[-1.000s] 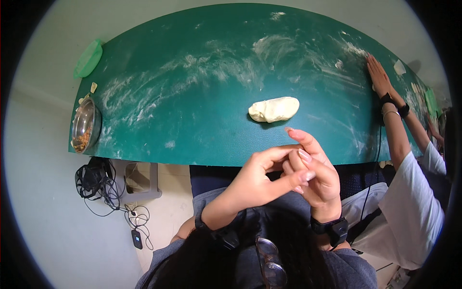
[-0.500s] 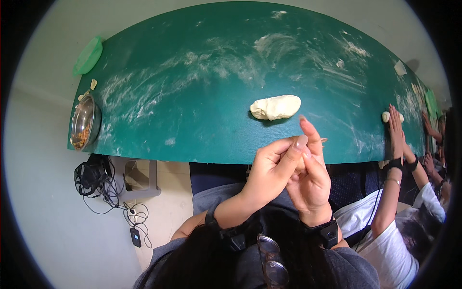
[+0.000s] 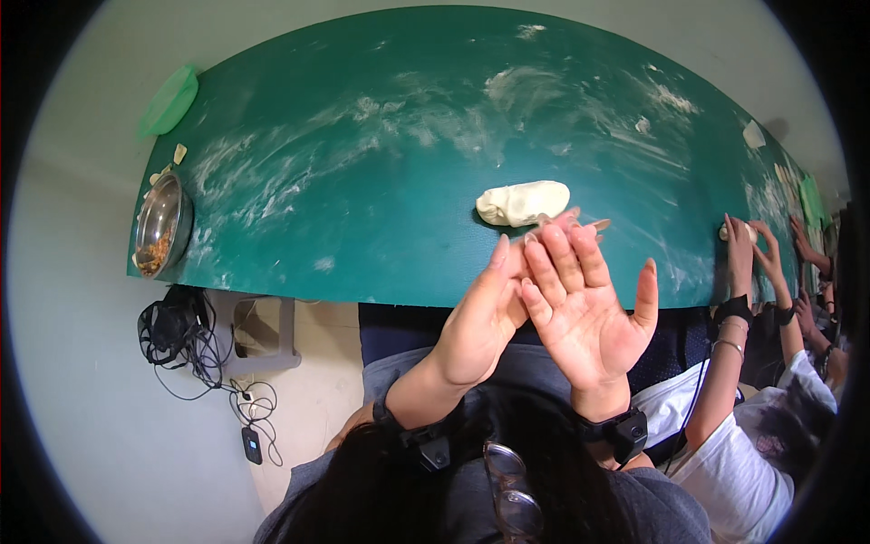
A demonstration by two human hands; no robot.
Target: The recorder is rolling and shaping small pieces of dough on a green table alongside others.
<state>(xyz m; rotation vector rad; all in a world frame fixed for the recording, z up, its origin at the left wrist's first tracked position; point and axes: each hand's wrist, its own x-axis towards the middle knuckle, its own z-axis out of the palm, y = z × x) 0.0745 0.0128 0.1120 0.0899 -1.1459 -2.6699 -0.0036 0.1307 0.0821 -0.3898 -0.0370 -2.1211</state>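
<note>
My left hand (image 3: 476,331) is raised over the near edge of the green table (image 3: 381,208), thumb up, its stretched fingers partly hidden behind the right hand's fingertips and touching them. My right hand (image 3: 589,322) faces palm up, fingers spread and empty. Just beyond both hands lies an oblong lump of pale dough (image 3: 523,202) on the flour-streaked surface, partly overlapped in view by fingertips.
A steel bowl with orange-brown filling (image 3: 159,245), small pale pieces and a green plastic bowl (image 3: 170,100) stand at the left. Co-workers' hands (image 3: 743,240) work at the right near another green item (image 3: 811,199). Below left are a stool and tangled black cables (image 3: 181,335).
My hands have gone from interlaced, curled fingers to stretched ones, the right palm turned upward. The co-worker's hands have moved down toward the near edge, onto a small piece of dough.
</note>
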